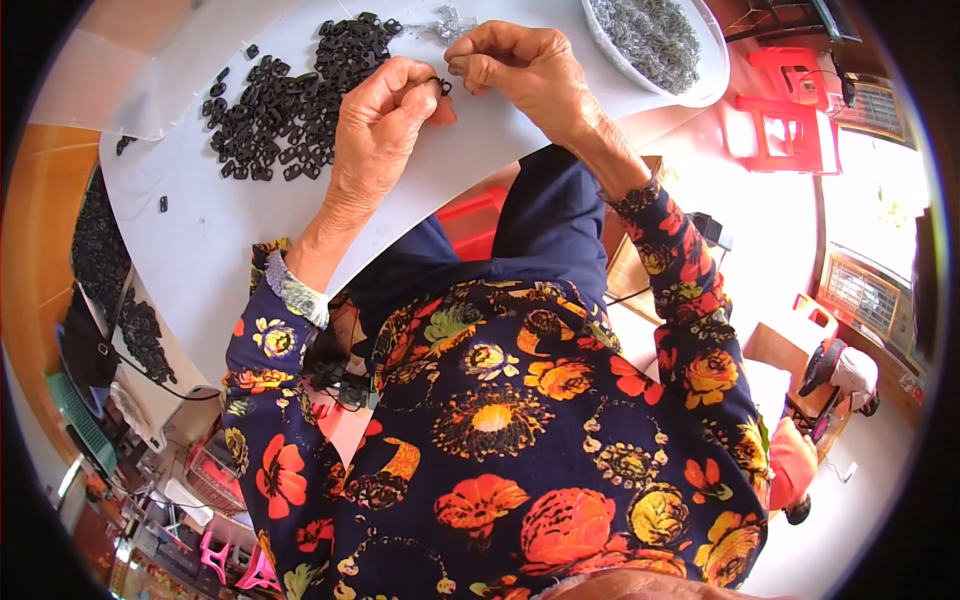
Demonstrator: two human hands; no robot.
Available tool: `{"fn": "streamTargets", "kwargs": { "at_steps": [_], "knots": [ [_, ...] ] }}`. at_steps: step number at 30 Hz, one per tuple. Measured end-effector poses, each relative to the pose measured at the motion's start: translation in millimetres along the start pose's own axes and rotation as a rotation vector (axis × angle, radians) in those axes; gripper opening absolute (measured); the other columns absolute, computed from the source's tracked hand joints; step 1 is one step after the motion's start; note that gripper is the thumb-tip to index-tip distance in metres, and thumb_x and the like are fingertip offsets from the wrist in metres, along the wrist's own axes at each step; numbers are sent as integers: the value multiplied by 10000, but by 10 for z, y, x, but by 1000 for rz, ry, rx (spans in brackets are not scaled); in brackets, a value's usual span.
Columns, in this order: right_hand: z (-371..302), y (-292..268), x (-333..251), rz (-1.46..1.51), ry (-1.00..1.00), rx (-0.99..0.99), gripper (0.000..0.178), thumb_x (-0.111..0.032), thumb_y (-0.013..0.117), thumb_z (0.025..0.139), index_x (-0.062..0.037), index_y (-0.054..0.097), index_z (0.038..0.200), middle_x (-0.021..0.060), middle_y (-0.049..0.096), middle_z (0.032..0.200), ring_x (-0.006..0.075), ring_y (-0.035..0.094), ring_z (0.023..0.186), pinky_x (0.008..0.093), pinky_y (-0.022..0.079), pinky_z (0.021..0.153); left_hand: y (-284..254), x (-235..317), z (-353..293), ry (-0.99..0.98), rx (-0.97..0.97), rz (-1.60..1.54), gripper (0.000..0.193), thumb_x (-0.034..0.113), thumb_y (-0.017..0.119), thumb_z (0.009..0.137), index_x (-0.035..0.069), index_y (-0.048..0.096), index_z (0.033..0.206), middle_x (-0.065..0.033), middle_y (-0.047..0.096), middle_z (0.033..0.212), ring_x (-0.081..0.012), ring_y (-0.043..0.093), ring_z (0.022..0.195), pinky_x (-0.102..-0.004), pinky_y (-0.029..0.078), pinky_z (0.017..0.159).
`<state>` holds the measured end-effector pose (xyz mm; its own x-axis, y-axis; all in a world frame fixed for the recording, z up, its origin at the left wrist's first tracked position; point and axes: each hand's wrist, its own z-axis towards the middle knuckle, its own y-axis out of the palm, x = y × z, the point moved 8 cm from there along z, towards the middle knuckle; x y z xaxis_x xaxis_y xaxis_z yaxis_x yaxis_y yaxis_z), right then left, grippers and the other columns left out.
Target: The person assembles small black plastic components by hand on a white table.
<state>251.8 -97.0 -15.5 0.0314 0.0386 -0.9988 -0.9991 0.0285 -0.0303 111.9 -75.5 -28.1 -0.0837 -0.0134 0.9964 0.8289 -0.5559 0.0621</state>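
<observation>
My left hand (378, 125) is closed over the white table (450, 150), pinching a small black plastic piece (445, 87) with a hole in it. Close to its right, my right hand (535, 80) has thumb and forefinger pressed together, the tips just apart from the black piece. Whatever it grips is too small to make out. A loose heap of similar black pieces (265, 120) spreads to the left of my left hand and beyond it. Small shiny metal pieces (447, 24) lie behind my fingertips.
A white round basin (712, 80) full of thin silvery metal parts stands at the table's right. More black pieces (100, 240) are heaped at far left. Red stools (790, 135) stand at right; another red stool (470, 225) is below the table edge. Other people (855, 375) sit at lower right.
</observation>
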Motion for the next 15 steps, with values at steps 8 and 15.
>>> {"fn": "streamTargets", "kwargs": {
  "at_steps": [8,15],
  "knots": [
    [-35,56,29,79,-24,-18,187,-23,617,851,-3,634,1037,24,650,813,58,595,753,216,496,701,22,31,-13,-8,0,37,62,69,547,885,22,578,859,0,617,698,-26,540,663,-188,442,622],
    [-35,66,42,69,-39,-26,218,-7,609,840,-11,623,1058,22,656,837,64,613,792,223,505,728,19,35,-14,-19,-6,107,58,64,542,888,30,572,851,10,623,693,-8,518,640,-182,423,592]
  ]
}}
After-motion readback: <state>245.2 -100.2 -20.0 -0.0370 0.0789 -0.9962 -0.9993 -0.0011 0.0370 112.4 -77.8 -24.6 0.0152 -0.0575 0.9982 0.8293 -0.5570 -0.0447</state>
